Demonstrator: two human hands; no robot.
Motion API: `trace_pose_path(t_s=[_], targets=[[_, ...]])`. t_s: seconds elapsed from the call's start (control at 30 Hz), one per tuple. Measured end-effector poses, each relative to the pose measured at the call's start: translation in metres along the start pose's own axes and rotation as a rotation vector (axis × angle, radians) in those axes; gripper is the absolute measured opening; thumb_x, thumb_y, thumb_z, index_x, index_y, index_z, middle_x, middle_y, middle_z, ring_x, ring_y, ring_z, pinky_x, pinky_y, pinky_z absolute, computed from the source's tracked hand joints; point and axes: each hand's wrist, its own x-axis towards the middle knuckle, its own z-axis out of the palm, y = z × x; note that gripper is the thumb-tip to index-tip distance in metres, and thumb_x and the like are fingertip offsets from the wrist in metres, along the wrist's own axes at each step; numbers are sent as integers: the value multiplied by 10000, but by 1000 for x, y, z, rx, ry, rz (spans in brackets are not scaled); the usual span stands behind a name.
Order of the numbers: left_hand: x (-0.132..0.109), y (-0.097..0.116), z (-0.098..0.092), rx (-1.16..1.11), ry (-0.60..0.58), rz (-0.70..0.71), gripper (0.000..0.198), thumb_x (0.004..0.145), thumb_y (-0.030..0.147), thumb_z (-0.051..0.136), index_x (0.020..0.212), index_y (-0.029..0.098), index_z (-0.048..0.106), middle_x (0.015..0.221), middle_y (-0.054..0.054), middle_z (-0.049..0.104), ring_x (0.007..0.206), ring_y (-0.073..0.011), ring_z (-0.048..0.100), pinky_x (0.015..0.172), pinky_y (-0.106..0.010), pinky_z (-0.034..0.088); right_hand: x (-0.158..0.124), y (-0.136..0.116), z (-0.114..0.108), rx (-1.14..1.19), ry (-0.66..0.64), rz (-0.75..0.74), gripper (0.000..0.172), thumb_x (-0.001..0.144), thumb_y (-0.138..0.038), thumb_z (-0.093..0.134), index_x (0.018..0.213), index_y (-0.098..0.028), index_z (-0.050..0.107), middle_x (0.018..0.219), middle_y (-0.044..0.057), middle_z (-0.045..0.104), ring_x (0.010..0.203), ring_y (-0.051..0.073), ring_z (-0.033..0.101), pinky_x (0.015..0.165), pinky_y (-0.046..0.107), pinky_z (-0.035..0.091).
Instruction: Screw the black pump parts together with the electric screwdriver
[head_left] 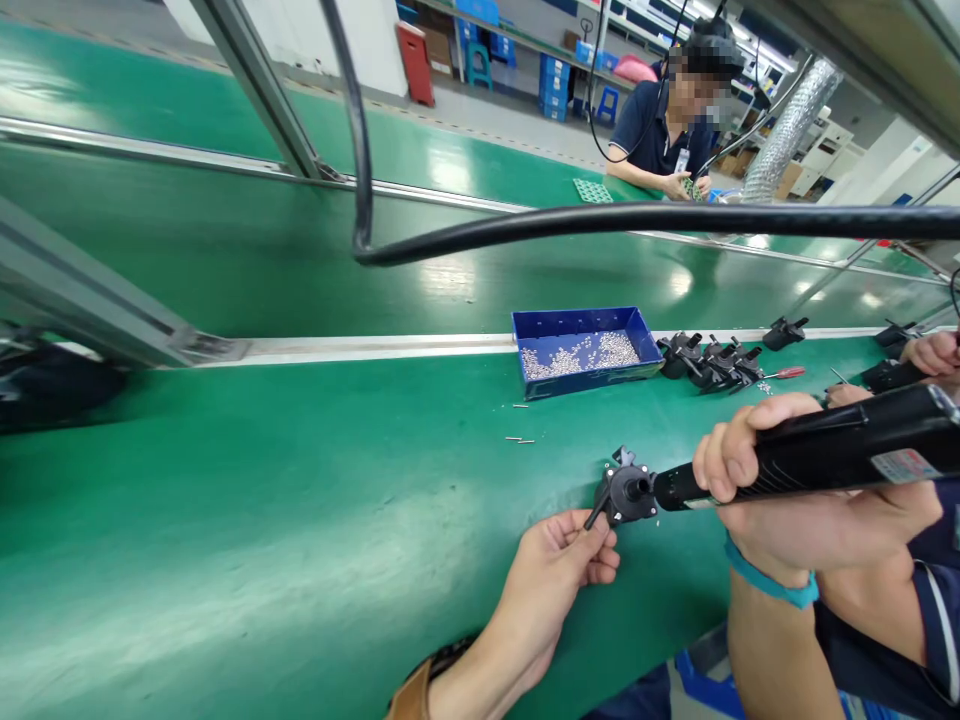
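Observation:
My left hand (566, 555) pinches the short spout of a small round black pump-like housing (630, 493) between thumb and fingers, close above the green table. My right hand (757, 470) is wrapped around a thick black electric screwdriver (840, 440), held almost level. The driver's nose meets the right side of the housing; its bit is hidden from this view. Small screws show on the housing's rim. Beyond it stands a blue bin (592, 350) strewn with many tiny screws.
Several black housings (712, 362) cluster right of the bin, beside a red-handled screwdriver (786, 373). Thin metal pins (519, 440) lie on the green table (300, 520). A black cable (525, 225) crosses above. Another person's hand (934, 352) is at right; a co-worker (652, 130) sits across.

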Motion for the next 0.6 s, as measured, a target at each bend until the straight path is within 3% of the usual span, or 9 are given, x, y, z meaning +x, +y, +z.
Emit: trace_pose_path(t_s=[0.13, 0.4, 0.6], targets=[[-1, 2, 0, -9, 2, -7, 477, 618, 532, 944, 738, 128, 721, 683, -30, 709, 596, -98, 620, 614, -221, 511, -4, 2, -7, 43, -74, 83, 553, 834, -706, 543, 964, -219, 771, 597, 36, 608, 499, 219, 568, 497, 377, 459], [-4, 5, 2, -149, -3, -75, 435, 573, 450, 992, 723, 119, 752, 682, -32, 723, 591, -89, 633, 605, -195, 536, -7, 8, -12, 49, -182, 70, 589, 848, -727, 545, 1004, -203, 766, 613, 43, 610, 502, 208, 558, 505, 371, 455], [-12, 3, 10, -349, 87, -131, 126, 773, 174, 886, 769, 98, 786, 799, -86, 770, 675, -123, 706, 672, -209, 604, -8, 5, -7, 56, -157, 93, 576, 865, -731, 541, 1030, -224, 758, 652, 39, 604, 524, 217, 574, 508, 370, 455]])
